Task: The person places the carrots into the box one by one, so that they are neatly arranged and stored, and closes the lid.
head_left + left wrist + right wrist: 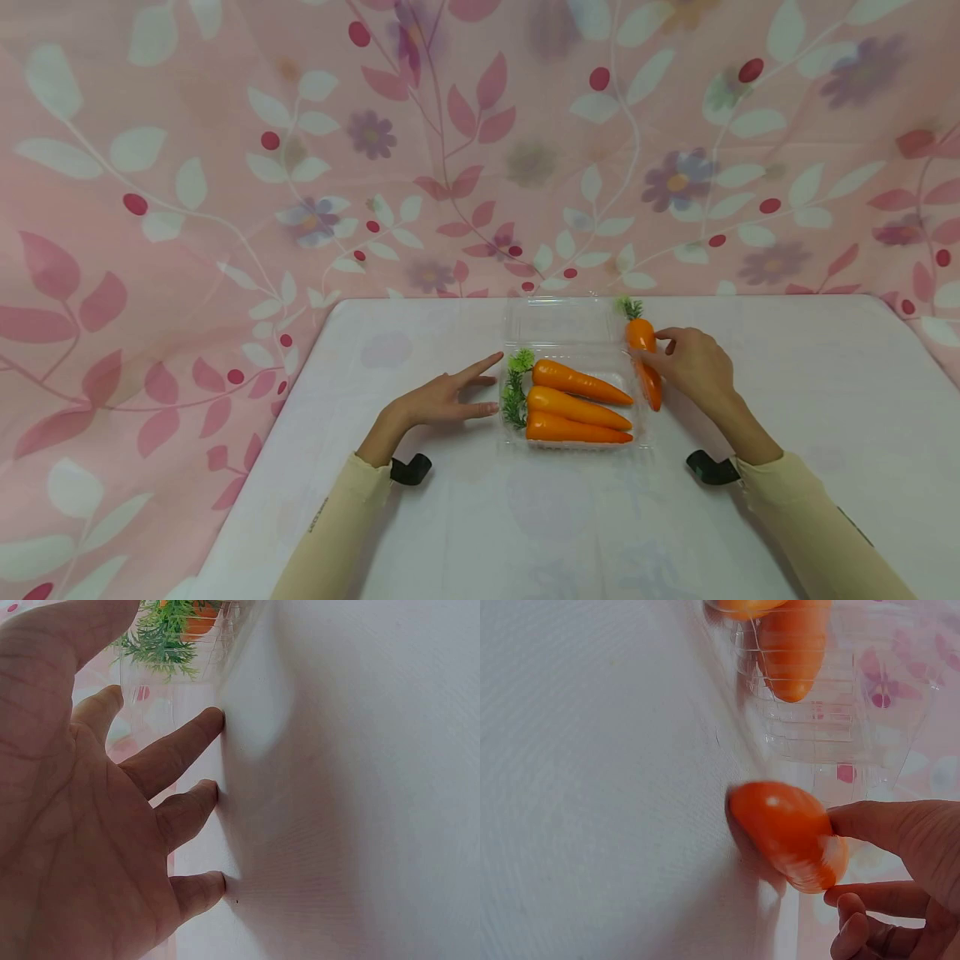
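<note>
A clear plastic clamshell box (579, 343) lies with its lid folded back on the table. Inside are three orange carrots (577, 408), side by side, with green tops (514, 398) toward the left. Outside the box's right side lies another carrot (641, 335), its leafy top pointing away. My right hand (693, 362) pinches this carrot (787, 832) between thumb and finger, the other fingers curled below. At the box's left edge, my left hand (442, 398) has its fingers spread, several fingertips (213, 720) resting on the table.
The white-covered table (450, 517) ends in a rounded far edge. Behind it hangs a pink curtain (480, 150) printed with leaves and flowers. Black wrist mounts (411, 469) stick out inward from both sleeves.
</note>
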The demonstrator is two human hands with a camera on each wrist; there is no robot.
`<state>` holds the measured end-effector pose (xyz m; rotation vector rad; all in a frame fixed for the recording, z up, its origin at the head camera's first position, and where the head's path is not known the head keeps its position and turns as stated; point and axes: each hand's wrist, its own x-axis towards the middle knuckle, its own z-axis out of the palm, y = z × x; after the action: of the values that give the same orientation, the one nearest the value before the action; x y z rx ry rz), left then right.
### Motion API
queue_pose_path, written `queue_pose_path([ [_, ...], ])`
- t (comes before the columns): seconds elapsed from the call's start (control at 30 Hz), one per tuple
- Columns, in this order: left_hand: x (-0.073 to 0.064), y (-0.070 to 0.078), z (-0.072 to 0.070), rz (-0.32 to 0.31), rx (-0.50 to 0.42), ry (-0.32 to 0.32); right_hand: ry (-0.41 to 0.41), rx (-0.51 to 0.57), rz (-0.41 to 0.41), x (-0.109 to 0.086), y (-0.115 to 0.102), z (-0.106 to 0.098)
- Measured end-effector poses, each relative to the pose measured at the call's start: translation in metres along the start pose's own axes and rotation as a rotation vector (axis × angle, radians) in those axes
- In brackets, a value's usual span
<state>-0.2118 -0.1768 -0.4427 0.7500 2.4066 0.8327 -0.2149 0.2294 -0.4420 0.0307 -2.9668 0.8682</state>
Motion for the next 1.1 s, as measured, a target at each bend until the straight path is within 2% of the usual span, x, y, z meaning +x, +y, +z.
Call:
queue_pose_path([
  [0.3,0.000,-0.001,0.000,-0.003,0.003,-0.001,-0.036,-0.018,0.075,0.000,0.000,-0.004],
  [0.63,0.000,-0.001,0.000,-0.001,0.003,0.001,-0.023,-0.034,0.082,0.001,0.010,-0.007],
  [1.1,0.000,0.000,0.001,0.001,0.004,0.003,-0.060,-0.061,0.104,0.002,0.017,-0.016],
])
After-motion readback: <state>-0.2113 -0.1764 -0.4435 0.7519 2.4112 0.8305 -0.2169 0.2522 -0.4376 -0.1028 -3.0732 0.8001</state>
